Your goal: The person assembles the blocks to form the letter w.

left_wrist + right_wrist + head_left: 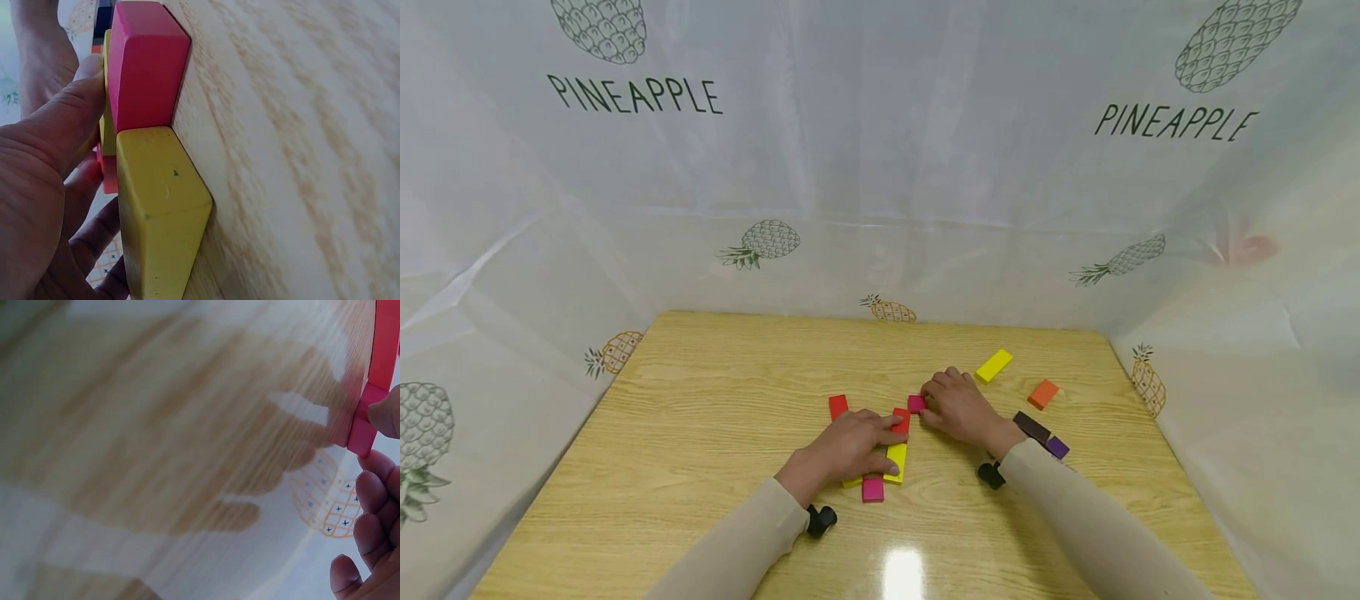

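Note:
My left hand (pixel 853 446) rests over a row of blocks, fingers fairly straight. Its fingertips touch a red block (pixel 901 425), and the thumb lies on a yellow block (pixel 897 457) that joins it end to end. A pink block (pixel 873 489) sits at the near end, beside another yellow block (pixel 165 187) in the left wrist view. Partly hidden behind the left hand is a second red block (pixel 838 407). My right hand (pixel 962 407) pinches a small pink block (pixel 364 422) between thumb and forefinger, at the far end of the red block.
Toward the back right lie a yellow block (pixel 994 366) and an orange block (pixel 1043 394). A dark brown block (pixel 1032 427) and a purple block (pixel 1057 447) sit by the right forearm. A pineapple-print sheet (pixel 880 167) hangs around the wooden table (pixel 737 358).

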